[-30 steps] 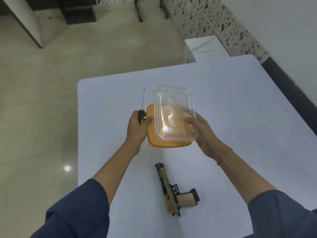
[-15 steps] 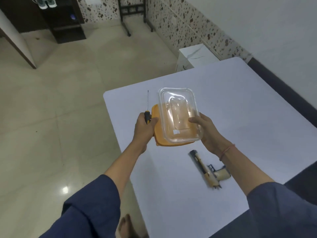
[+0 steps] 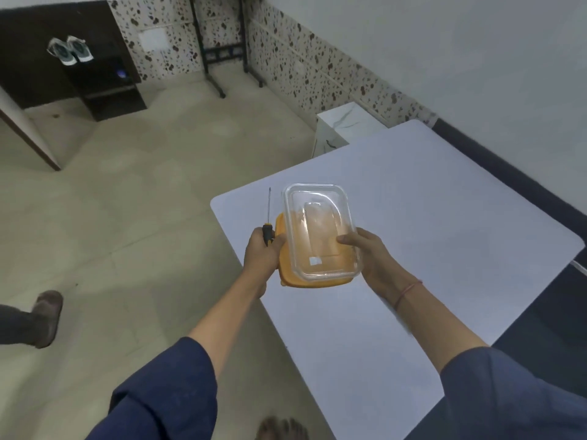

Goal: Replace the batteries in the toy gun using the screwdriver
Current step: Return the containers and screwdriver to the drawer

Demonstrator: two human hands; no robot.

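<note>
My left grip [image 3: 260,262] holds the thin black-handled screwdriver [image 3: 268,222], its shaft pointing away from me, just beside the clear plastic box [image 3: 317,217] that my right grip [image 3: 374,262] clasps.

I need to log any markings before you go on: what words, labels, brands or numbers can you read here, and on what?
No text can be read in this view.
The white sticker on the clear box: too small and blurred to read.
The handle of the screwdriver, gripped in the left hand: no legible marking.
The orange lid under the box: no text visible.
</note>
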